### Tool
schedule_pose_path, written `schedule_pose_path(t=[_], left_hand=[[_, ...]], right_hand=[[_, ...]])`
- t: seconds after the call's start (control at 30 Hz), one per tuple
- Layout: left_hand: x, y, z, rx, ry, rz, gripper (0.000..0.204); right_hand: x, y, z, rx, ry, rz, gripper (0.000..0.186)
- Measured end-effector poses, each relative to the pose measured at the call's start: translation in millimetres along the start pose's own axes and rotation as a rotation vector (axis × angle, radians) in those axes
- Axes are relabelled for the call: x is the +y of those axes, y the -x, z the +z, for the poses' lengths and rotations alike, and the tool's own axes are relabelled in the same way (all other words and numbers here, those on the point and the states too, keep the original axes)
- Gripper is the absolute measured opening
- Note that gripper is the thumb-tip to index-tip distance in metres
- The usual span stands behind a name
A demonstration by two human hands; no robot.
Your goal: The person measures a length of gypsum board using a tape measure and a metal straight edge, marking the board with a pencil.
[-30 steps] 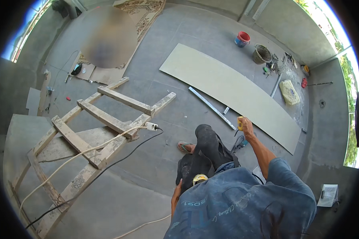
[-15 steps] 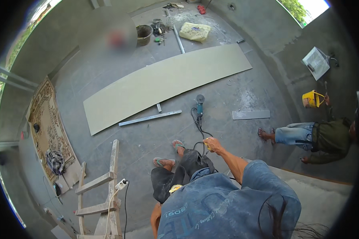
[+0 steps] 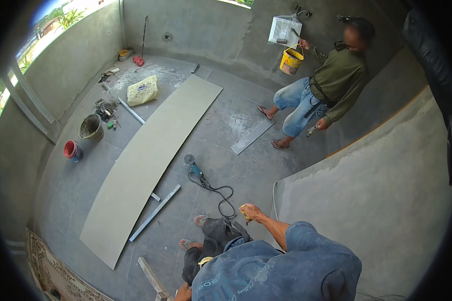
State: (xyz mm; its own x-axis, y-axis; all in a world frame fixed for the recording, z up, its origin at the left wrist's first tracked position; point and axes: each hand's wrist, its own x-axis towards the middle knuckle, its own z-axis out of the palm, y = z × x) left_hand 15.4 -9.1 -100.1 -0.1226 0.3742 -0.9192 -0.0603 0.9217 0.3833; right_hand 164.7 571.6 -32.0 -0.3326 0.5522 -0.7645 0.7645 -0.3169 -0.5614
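Out in front of the body: right hand [image 3: 255, 213] has a small yellow tool [image 3: 245, 212] held over the floor, near the grinder's cord [image 3: 213, 189] and well apart from the board.
Right grip: wrapped snugly round that yellow tool, which looks about right to me for carrying something that small.
Left grip: left hand [image 3: 184, 292] sits low at the edge, by a wooden beam [image 3: 153, 276]; view's lousy there, so I can't tell if it's wide, narrow or touching the wood.
Handling tip: I'd hold the tool clear of the cord and check where the sandals go, cos that loop is a trip hazard imo.
Grinder: the angle grinder [image 3: 198, 171] lies on the floor between the feet and the board, so I'd give its disc some room.
Board: long pale board [image 3: 150, 165] lying flat, metal bar [image 3: 155, 213] just beside it.
Floor: grey tile [image 3: 85, 200], white dust in patches; buckets [image 3: 91, 128] off left, patterned rug [image 3: 50, 271] lower left.
Room: bare grey walls [image 3: 196, 35], bright openings, plus a co-worker [image 3: 336, 75] holding a yellow pail [image 3: 291, 61].
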Motion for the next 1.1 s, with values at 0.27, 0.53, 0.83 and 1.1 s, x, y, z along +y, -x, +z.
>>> schedule_pose_path(t=[0.27,0.53,0.83,1.1], left_hand=[[3.7,50.9,-4.2,0.199,-0.004,0.121,0.067],[33.6,72.6,29.5,0.369,0.077,0.186,0.06],[132.2,43.0,64.2,0.34,0.03,0.206,0.051],[171.8,41.0,51.2,0.222,0.007,0.259,0.044]], right_hand=[[85.5,71.3,23.4,-0.03,0.071,0.042,0.038],[71.5,3.5,44.5,-0.072,0.116,-0.075,0.043],[-30.1,-121.8,35.7,-0.218,0.048,-0.327,0.042],[-35.6,-128.9,17.6,-0.206,0.08,-0.423,0.045]])
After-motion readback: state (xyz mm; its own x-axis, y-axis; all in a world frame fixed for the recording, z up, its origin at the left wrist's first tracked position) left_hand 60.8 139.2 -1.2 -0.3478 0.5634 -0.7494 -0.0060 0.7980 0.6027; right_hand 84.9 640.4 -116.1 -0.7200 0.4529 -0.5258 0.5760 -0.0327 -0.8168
